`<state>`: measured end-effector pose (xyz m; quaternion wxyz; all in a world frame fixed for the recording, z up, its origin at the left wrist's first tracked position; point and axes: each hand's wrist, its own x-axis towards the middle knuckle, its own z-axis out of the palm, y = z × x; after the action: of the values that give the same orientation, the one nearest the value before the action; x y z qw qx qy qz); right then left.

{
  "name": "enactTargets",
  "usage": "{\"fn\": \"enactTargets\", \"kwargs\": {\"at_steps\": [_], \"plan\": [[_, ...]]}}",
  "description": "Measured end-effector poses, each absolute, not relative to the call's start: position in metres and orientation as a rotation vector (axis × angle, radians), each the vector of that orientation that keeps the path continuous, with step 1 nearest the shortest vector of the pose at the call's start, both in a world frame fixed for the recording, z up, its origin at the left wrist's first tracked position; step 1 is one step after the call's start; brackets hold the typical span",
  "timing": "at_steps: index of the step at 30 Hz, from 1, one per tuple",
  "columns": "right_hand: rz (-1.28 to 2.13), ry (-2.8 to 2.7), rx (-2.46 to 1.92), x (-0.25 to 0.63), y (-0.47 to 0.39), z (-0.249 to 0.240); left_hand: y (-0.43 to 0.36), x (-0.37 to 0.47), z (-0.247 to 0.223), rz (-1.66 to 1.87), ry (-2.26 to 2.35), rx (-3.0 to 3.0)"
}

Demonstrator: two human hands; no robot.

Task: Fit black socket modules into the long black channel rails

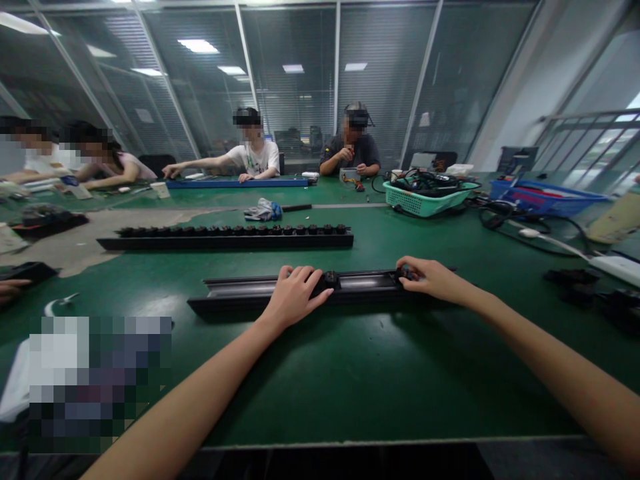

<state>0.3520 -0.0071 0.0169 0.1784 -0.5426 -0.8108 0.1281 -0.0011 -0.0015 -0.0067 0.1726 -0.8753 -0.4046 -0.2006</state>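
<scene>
A long black channel [240,303] with a shiny grey inside lies across the green table in front of me. My left hand [297,293] curls over its middle, fingers and thumb closed around a small black block seated in the channel. Beside those fingertips shows the top of a black block [331,279], which looks like a socket module. My right hand [425,279] pinches another small black block [404,274] at the channel's right part; the fingers partly hide it. Behind lies a second black channel [225,243] filled with a row of similar blocks.
Loose black parts [570,287] and a white power strip [617,268] lie to the right. Farther back are a green basket [425,203] of cables, a blue basket [545,200] and gloves [263,211]. Several people sit around the table; one person's hand [13,290] shows at left.
</scene>
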Motion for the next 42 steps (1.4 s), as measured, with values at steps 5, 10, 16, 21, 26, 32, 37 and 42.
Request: {"fn": "enactTargets", "kwargs": {"at_steps": [5, 10, 16, 21, 26, 32, 37, 42], "plan": [[0.354, -2.191, -1.545, 0.370, -0.010, 0.004, 0.000, 0.000, -0.006, -0.571, -1.154, -2.474], [0.214, -2.114, -1.483, 0.371, -0.012, -0.016, 0.001, 0.001, -0.008, -0.603, -1.153, -2.451], [0.141, -2.082, -1.497, 0.372, -0.012, -0.020, 0.004, 0.001, -0.010, -0.610, -1.159, -2.438], [0.095, -2.052, -1.507, 0.380, -0.011, -0.020, 0.005, 0.000, -0.011, -0.607, -1.163, -2.440], [0.067, -2.065, -1.580, 0.396, -0.008, -0.018, 0.004, 0.001, -0.010, -0.622, -1.178, -2.456], [0.119, -2.060, -1.651, 0.412, -0.007, -0.011, 0.003, 0.001, -0.009, -0.652, -1.177, -2.464], [0.221, -2.012, -1.728, 0.432, -0.005, -0.007, 0.003, 0.001, -0.009, -0.642, -1.180, -2.459], [0.241, -2.005, -1.825, 0.465, -0.001, -0.008, 0.004, 0.001, -0.009, -0.635, -1.173, -2.457]]}}
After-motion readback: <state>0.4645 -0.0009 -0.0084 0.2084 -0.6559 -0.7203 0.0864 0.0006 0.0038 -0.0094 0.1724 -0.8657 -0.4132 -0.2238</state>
